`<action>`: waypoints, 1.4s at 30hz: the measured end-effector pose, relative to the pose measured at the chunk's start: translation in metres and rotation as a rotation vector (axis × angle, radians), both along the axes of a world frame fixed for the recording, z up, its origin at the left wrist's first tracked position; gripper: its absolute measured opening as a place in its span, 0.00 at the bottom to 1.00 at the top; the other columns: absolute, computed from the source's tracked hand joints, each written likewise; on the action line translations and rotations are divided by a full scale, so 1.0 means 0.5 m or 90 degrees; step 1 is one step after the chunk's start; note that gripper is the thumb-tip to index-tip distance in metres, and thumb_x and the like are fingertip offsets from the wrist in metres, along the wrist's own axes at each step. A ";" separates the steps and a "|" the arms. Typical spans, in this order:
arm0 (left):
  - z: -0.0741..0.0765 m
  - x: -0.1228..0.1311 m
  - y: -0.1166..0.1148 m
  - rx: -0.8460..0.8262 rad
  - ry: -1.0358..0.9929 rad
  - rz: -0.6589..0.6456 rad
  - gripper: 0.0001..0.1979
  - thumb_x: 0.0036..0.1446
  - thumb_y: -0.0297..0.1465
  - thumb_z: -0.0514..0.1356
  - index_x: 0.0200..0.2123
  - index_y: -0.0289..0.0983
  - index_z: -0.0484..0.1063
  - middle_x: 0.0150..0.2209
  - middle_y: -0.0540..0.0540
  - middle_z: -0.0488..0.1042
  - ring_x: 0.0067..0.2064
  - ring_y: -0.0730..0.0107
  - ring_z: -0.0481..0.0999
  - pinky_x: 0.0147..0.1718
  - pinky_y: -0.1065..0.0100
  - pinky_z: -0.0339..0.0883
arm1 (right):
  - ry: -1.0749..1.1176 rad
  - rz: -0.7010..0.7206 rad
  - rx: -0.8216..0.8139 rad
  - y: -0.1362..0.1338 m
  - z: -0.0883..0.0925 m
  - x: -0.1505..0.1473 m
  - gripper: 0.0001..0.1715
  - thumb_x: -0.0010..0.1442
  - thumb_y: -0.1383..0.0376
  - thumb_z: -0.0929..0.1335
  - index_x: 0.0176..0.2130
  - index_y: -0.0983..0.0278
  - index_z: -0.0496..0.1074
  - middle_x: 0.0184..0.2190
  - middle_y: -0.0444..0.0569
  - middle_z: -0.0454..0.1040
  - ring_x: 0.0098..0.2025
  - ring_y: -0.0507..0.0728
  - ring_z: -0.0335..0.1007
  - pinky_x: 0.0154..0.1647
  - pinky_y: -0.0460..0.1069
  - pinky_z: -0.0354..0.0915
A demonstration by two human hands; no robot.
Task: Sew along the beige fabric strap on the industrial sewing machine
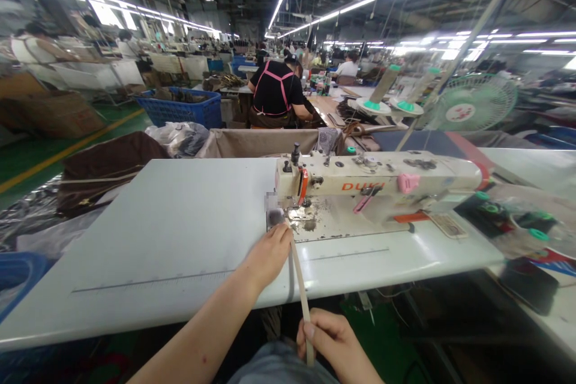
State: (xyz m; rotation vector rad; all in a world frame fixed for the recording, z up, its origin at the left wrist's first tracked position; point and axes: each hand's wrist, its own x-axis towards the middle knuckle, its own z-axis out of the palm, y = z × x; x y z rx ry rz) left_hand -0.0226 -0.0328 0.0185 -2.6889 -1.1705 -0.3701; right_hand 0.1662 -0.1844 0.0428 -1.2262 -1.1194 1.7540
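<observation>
A narrow beige strip (300,279) runs from the needle area of the sewing machine (378,177) down over the table's front edge. My left hand (271,252) is closed on the strip's upper end, just in front of the presser foot and needle plate (302,216). Lower down, below the table edge, my right hand (326,339) pinches the strip between thumb and fingers. The stretch between my hands looks fairly straight. My left fingertips partly hide the strip's far end.
The white sewing table (193,222) carries a printed ruler line (157,281). Behind it stand a fabric-lined bin (261,141) and a blue crate (180,111). Thread cones (382,87) and a fan (477,102) are at right. A co-worker (279,90) sits ahead, facing away.
</observation>
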 end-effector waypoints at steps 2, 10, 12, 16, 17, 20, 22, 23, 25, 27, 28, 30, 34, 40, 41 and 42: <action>0.001 0.000 -0.001 0.016 0.013 -0.007 0.14 0.71 0.23 0.52 0.54 0.32 0.74 0.59 0.36 0.75 0.65 0.53 0.72 0.67 0.53 0.67 | 0.001 0.000 0.011 0.001 0.003 0.000 0.30 0.58 0.40 0.76 0.29 0.65 0.81 0.24 0.47 0.76 0.28 0.54 0.70 0.34 0.49 0.65; 0.007 0.000 -0.005 0.023 0.036 -0.008 0.16 0.69 0.20 0.52 0.54 0.31 0.75 0.56 0.38 0.76 0.62 0.55 0.73 0.66 0.56 0.68 | -0.072 0.011 0.166 0.020 0.015 0.009 0.25 0.61 0.44 0.75 0.28 0.62 0.81 0.32 0.48 0.75 0.38 0.58 0.72 0.44 0.51 0.66; 0.005 0.000 -0.004 0.021 0.027 -0.008 0.15 0.69 0.20 0.52 0.53 0.32 0.75 0.57 0.38 0.76 0.62 0.55 0.74 0.65 0.56 0.68 | -0.099 -0.003 0.186 0.025 0.013 0.008 0.25 0.60 0.44 0.76 0.29 0.62 0.82 0.34 0.49 0.77 0.41 0.60 0.74 0.46 0.52 0.67; -0.002 0.000 -0.002 0.000 -0.013 -0.011 0.14 0.71 0.22 0.52 0.53 0.31 0.74 0.57 0.37 0.75 0.62 0.56 0.74 0.67 0.55 0.67 | -0.066 -0.030 0.075 0.027 0.004 -0.003 0.29 0.59 0.40 0.75 0.34 0.64 0.82 0.30 0.50 0.81 0.33 0.58 0.74 0.39 0.51 0.68; -0.003 0.000 -0.001 -0.005 -0.026 -0.010 0.14 0.71 0.22 0.51 0.54 0.31 0.73 0.57 0.36 0.75 0.62 0.56 0.74 0.67 0.55 0.67 | -0.035 -0.033 0.034 0.026 0.001 -0.006 0.30 0.59 0.39 0.75 0.36 0.64 0.81 0.27 0.50 0.81 0.29 0.56 0.73 0.34 0.50 0.67; -0.004 -0.001 0.000 -0.024 -0.055 -0.004 0.13 0.72 0.23 0.51 0.54 0.32 0.72 0.56 0.36 0.75 0.63 0.56 0.74 0.67 0.55 0.67 | 0.016 -0.037 -0.020 0.022 -0.002 -0.011 0.33 0.58 0.37 0.75 0.37 0.65 0.80 0.23 0.49 0.81 0.24 0.54 0.71 0.29 0.48 0.66; -0.002 -0.002 0.000 -0.037 -0.058 -0.004 0.12 0.72 0.23 0.52 0.53 0.32 0.72 0.55 0.37 0.75 0.63 0.56 0.74 0.67 0.55 0.68 | 0.010 -0.043 -0.010 0.019 -0.001 -0.011 0.32 0.57 0.38 0.76 0.35 0.66 0.81 0.24 0.49 0.81 0.26 0.54 0.73 0.32 0.49 0.67; -0.001 -0.002 0.000 -0.039 -0.055 -0.006 0.12 0.71 0.23 0.52 0.52 0.33 0.73 0.55 0.37 0.75 0.63 0.56 0.73 0.67 0.55 0.68 | 0.010 -0.049 -0.007 0.018 0.001 -0.010 0.31 0.57 0.39 0.77 0.35 0.66 0.82 0.25 0.49 0.81 0.28 0.54 0.74 0.34 0.49 0.68; 0.001 -0.003 -0.001 -0.035 -0.043 -0.012 0.12 0.71 0.22 0.53 0.52 0.33 0.73 0.56 0.37 0.75 0.63 0.55 0.73 0.67 0.54 0.68 | 0.016 -0.059 -0.012 0.016 0.006 -0.008 0.29 0.57 0.41 0.78 0.34 0.65 0.82 0.25 0.48 0.82 0.29 0.54 0.75 0.35 0.49 0.68; 0.002 -0.003 -0.001 -0.027 -0.034 -0.014 0.13 0.70 0.21 0.52 0.52 0.33 0.73 0.56 0.37 0.75 0.63 0.55 0.73 0.66 0.53 0.68 | 0.022 -0.069 -0.019 0.013 0.011 -0.007 0.27 0.58 0.43 0.78 0.33 0.65 0.83 0.25 0.48 0.81 0.29 0.54 0.74 0.36 0.49 0.68; 0.001 -0.003 -0.001 -0.024 -0.036 -0.010 0.13 0.70 0.22 0.52 0.52 0.34 0.73 0.56 0.37 0.75 0.62 0.55 0.73 0.66 0.54 0.69 | 0.023 -0.071 -0.021 0.012 0.013 -0.007 0.27 0.57 0.43 0.78 0.32 0.65 0.83 0.25 0.48 0.81 0.29 0.54 0.74 0.36 0.49 0.68; 0.001 -0.002 -0.001 -0.020 -0.052 0.004 0.12 0.71 0.22 0.52 0.52 0.34 0.73 0.56 0.38 0.75 0.60 0.56 0.75 0.64 0.55 0.70 | 0.022 -0.075 -0.023 0.011 0.014 -0.008 0.27 0.57 0.42 0.78 0.32 0.65 0.83 0.25 0.48 0.81 0.30 0.54 0.74 0.36 0.49 0.68; 0.002 -0.002 -0.002 -0.014 -0.066 0.007 0.12 0.71 0.22 0.52 0.51 0.34 0.72 0.56 0.38 0.74 0.59 0.58 0.75 0.63 0.57 0.70 | 0.024 -0.074 -0.018 0.012 0.013 -0.009 0.27 0.57 0.43 0.78 0.31 0.65 0.84 0.26 0.48 0.81 0.30 0.55 0.73 0.38 0.50 0.68; 0.010 -0.003 -0.005 -0.020 -0.017 -0.008 0.13 0.70 0.21 0.52 0.52 0.33 0.73 0.56 0.38 0.75 0.62 0.55 0.73 0.65 0.55 0.68 | 0.038 -0.074 -0.014 0.008 0.010 -0.010 0.26 0.62 0.44 0.76 0.31 0.65 0.83 0.27 0.50 0.82 0.32 0.57 0.75 0.39 0.51 0.68; 0.009 -0.003 -0.005 -0.020 -0.010 -0.011 0.13 0.70 0.21 0.52 0.51 0.33 0.73 0.56 0.38 0.75 0.62 0.54 0.73 0.65 0.54 0.68 | 0.040 -0.074 -0.014 0.008 0.010 -0.011 0.27 0.62 0.44 0.76 0.30 0.65 0.83 0.27 0.50 0.82 0.32 0.57 0.75 0.39 0.51 0.68; 0.008 -0.003 -0.004 -0.020 -0.009 -0.010 0.12 0.71 0.22 0.52 0.51 0.33 0.73 0.56 0.38 0.75 0.62 0.54 0.73 0.65 0.54 0.68 | 0.040 -0.074 -0.012 0.007 0.010 -0.011 0.27 0.62 0.44 0.75 0.30 0.65 0.83 0.26 0.50 0.82 0.31 0.57 0.75 0.38 0.51 0.68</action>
